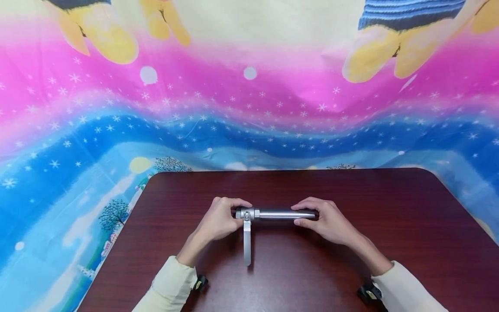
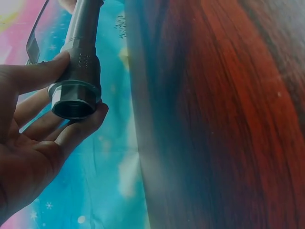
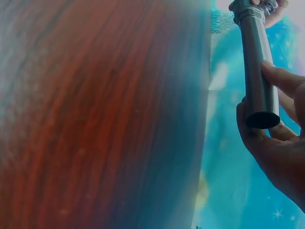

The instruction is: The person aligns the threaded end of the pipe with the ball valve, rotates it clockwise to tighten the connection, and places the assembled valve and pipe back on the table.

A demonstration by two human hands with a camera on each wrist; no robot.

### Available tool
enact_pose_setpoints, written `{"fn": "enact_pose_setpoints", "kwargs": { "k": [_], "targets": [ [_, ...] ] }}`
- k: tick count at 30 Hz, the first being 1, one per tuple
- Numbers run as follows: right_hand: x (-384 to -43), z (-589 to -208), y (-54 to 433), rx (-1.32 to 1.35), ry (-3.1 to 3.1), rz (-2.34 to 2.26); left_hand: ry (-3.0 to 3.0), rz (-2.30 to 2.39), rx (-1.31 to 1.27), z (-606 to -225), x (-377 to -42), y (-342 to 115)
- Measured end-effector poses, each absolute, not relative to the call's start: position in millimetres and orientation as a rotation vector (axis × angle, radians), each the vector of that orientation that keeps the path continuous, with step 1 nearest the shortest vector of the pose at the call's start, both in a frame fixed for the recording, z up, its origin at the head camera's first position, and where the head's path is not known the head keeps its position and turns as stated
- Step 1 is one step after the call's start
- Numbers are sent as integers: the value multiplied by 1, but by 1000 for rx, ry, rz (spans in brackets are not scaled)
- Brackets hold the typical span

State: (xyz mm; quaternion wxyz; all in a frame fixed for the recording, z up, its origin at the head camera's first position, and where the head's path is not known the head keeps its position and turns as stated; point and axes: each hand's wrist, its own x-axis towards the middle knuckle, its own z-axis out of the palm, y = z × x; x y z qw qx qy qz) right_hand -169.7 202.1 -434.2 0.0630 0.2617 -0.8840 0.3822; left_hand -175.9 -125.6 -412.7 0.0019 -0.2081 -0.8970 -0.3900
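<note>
A steel ball valve (image 1: pixel 247 213) joins end to end with a straight metal pipe (image 1: pixel 282 214), both lying level across the middle of the head view. The valve's flat lever handle (image 1: pixel 247 245) points toward the person. My left hand (image 1: pixel 221 219) grips the valve body at its left end, thumb on the near side and fingers beyond. In the left wrist view the valve's open hex end (image 2: pixel 74 102) faces the camera. My right hand (image 1: pixel 325 219) holds the pipe near its right end, its dark round end (image 3: pixel 263 120) facing the right wrist camera.
Below the hands is a dark red-brown wooden table (image 1: pixel 292 277) with rounded far corners. Behind it hangs a pink and blue patterned cloth (image 1: pixel 249 104). Dark wrist devices (image 1: pixel 369 294) sit under the pale sleeves (image 1: pixel 405 288).
</note>
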Motion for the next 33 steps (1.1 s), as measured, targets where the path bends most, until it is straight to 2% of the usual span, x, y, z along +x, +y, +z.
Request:
{"fn": "enact_pose_setpoints", "kwargs": {
  "k": [33],
  "targets": [
    [-170, -446, 196, 733, -2970, 1019, -2944, -857, -892, -433, -187, -121]
  ]
}}
